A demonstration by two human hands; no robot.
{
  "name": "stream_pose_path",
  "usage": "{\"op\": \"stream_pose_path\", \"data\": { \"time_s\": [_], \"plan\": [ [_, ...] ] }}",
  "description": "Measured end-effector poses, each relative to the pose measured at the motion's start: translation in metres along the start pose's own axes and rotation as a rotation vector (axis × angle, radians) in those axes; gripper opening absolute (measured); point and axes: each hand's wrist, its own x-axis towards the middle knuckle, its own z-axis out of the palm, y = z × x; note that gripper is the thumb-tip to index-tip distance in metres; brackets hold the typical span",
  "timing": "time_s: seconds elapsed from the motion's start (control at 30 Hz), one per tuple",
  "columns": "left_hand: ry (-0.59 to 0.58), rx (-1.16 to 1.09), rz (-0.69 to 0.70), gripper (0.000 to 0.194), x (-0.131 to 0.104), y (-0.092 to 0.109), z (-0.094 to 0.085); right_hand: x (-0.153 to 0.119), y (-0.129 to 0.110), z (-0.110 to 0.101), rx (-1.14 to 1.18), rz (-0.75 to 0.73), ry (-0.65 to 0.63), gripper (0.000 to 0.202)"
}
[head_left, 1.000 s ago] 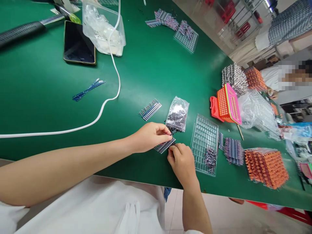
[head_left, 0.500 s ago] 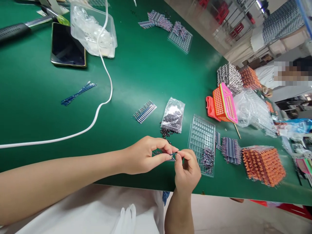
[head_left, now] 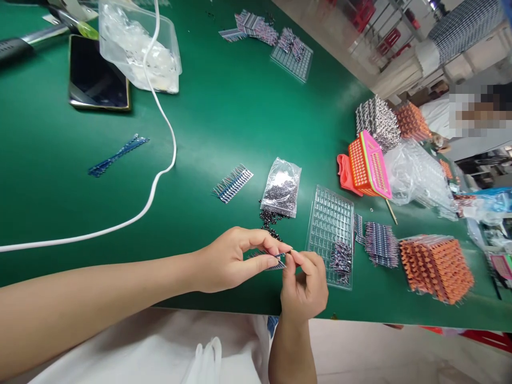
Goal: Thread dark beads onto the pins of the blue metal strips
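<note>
My left hand point(head_left: 232, 260) pinches a small dark blue strip point(head_left: 281, 255) between thumb and fingertips. My right hand point(head_left: 304, 282) meets it at the strip's right end, its thumb and forefinger closed on that end; any tiny part there is too small to name. Below the left fingers lies a row of thin pieces point(head_left: 276, 265), partly hidden. Small dark beads point(head_left: 270, 220) are scattered just above my hands, beside a clear bag of beads point(head_left: 281, 192). Right of my hands sits a clear tray point(head_left: 330, 213) with a heap of small pieces point(head_left: 341, 261) in its lower part.
A white cable point(head_left: 155, 184) crosses the left side, near a phone point(head_left: 98, 74) and a plastic box point(head_left: 176, 58). Orange stacks point(head_left: 436, 269), a striped stack point(head_left: 381, 244) and a pink-orange basket point(head_left: 366, 164) stand right. A person point(head_left: 438, 114) is at the far right.
The view has shifted slightly, so things at the left sit further left. Both hands remain together at the blue strip, with only slight finger movement.
</note>
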Motion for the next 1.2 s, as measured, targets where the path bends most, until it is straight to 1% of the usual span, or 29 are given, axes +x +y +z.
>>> {"op": "stream_pose_path", "data": {
  "time_s": [0.1, 0.3, 0.6, 0.7, 0.87, 1.0, 1.1, 1.2],
  "plan": [
    [-0.005, -0.003, 0.008, 0.007, 0.0000, -0.0004, -0.0001, -0.0002, -0.0002, -0.0002, 0.008, -0.011, 0.007, 0.020],
    [-0.014, 0.043, 0.037, 0.007, 0.0003, -0.0004, -0.0020, -0.0002, -0.0010, 0.0008, 0.060, 0.016, 0.017, 0.021],
    [-0.018, -0.042, -0.007, 0.008, 0.0010, -0.0019, -0.0010, -0.0015, -0.0005, 0.0018, 0.037, 0.038, 0.017, 0.019],
    [-0.014, -0.117, -0.043, 0.007, 0.0016, -0.0018, -0.0006, -0.0023, 0.0005, 0.0013, 0.005, 0.028, 0.009, 0.019],
    [-0.004, -0.262, -0.154, 0.009, 0.0047, -0.0018, -0.0007, -0.0021, 0.0016, -0.0003, -0.012, -0.010, -0.020, 0.023],
    [-0.002, -0.317, -0.217, 0.011, 0.0060, -0.0026, -0.0016, -0.0019, 0.0020, -0.0011, -0.035, -0.025, -0.028, 0.025],
    [-0.006, -0.274, -0.195, 0.010, 0.0051, -0.0020, -0.0015, -0.0018, 0.0017, -0.0004, -0.028, -0.002, -0.023, 0.022],
    [-0.017, -0.150, -0.111, 0.008, 0.0034, -0.0003, -0.0009, -0.0019, 0.0012, 0.0009, -0.006, 0.026, -0.010, 0.019]
  ]
}}
